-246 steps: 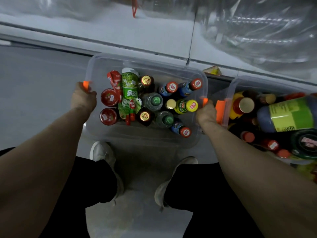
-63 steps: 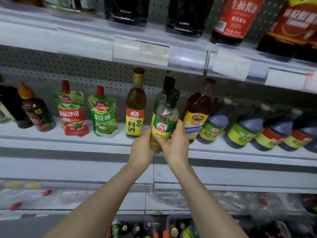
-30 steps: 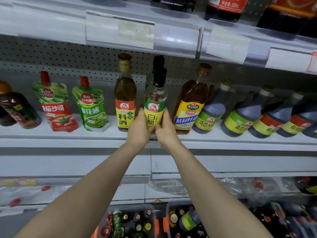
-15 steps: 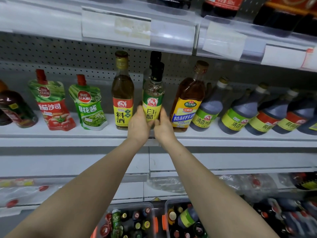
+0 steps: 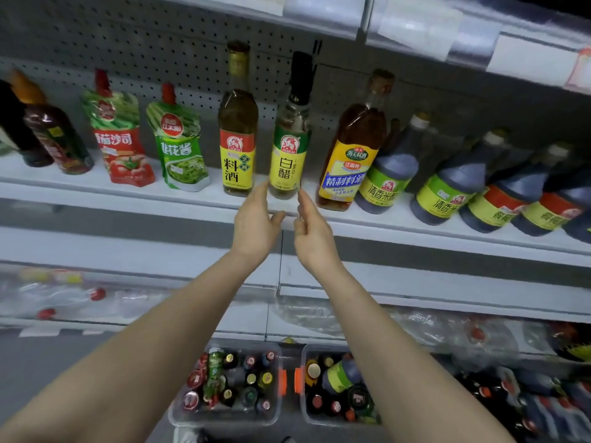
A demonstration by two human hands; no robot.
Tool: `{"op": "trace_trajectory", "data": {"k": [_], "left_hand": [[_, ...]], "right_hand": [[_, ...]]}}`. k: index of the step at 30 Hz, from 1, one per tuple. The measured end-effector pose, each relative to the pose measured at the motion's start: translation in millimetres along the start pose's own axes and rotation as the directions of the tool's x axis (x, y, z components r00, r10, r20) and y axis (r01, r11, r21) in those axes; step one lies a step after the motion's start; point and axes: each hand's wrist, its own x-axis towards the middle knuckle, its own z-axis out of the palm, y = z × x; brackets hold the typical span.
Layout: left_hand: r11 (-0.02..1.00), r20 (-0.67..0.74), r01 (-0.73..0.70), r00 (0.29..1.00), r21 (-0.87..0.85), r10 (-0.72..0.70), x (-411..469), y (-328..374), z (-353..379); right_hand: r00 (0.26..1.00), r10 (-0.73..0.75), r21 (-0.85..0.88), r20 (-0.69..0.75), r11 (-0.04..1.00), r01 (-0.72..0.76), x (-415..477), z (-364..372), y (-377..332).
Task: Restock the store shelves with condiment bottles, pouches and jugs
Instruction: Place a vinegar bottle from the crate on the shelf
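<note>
Left hand (image 5: pixel 256 223) and right hand (image 5: pixel 311 233): empty, fingers loosely extended, flanking base of white vinegar bottle (image 5: pixel 289 155), stood upright on shelf (image 5: pixel 80 185) at frame centre; risk: bottle could be toppled into neighbouring cooking wine bottle (image 5: pixel 238 135) if clipped on withdrawal.

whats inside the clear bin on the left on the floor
The clear bin holds upright bottles seen cap-first, a green pouch and red-lidded containers. Their labels and anything underneath are covered.
</note>
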Motion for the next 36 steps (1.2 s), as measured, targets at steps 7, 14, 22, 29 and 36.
{"op": "trace_trajectory", "data": {"k": [7,14,22,29,36], "left_hand": [[0.994,0.027,0.102,0.995,-0.032,-0.101,-99,-34,14],[0.925,0.120,0.381,0.917,0.016,-0.380,-193,-101,47],[0.829,0.197,0.553,0.807,0.077,-0.557,-255,-192,100],[0.729,0.234,0.680,0.699,0.074,-0.676,-300,-300,153],[0.706,0.308,0.697,0.649,0.126,-0.696,-334,-406,213]], "right_hand": [[0.983,-0.075,0.061,0.166,0.996,0.066,-53,11,63],[0.920,0.089,0.016,0.383,0.995,-0.103,-115,52,159],[0.860,0.288,-0.095,0.422,0.957,-0.273,-157,105,261],[0.787,0.403,-0.180,0.467,0.915,-0.362,-172,175,349],[0.736,0.462,-0.320,0.494,0.884,-0.341,-164,268,436]]}}
